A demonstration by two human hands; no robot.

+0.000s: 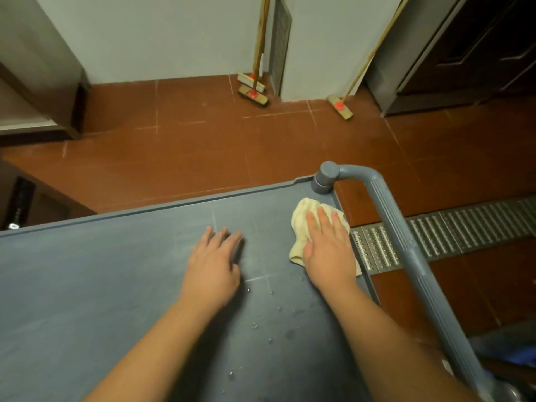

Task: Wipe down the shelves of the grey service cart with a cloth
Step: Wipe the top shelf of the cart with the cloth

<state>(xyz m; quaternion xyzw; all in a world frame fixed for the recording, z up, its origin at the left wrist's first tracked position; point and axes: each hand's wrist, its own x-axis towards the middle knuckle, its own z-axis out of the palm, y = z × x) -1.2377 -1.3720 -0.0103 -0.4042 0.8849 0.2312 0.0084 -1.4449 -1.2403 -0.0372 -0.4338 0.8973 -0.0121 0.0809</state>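
Note:
The grey service cart's top shelf (101, 271) fills the lower left of the view. A cream cloth (301, 221) lies near the shelf's far right corner, beside the corner post. My right hand (327, 248) presses flat on top of the cloth, fingers spread. My left hand (214, 262) rests palm down on the bare shelf a little to the left, holding nothing. A few water drops (255, 324) sit on the shelf between my forearms.
The cart's grey handle bar (406, 245) runs along the right side. Beyond the cart lies red tiled floor with a metal drain grate (464, 227). Three brooms (252, 91) lean on the far wall. A dark cabinet (40, 91) stands at left.

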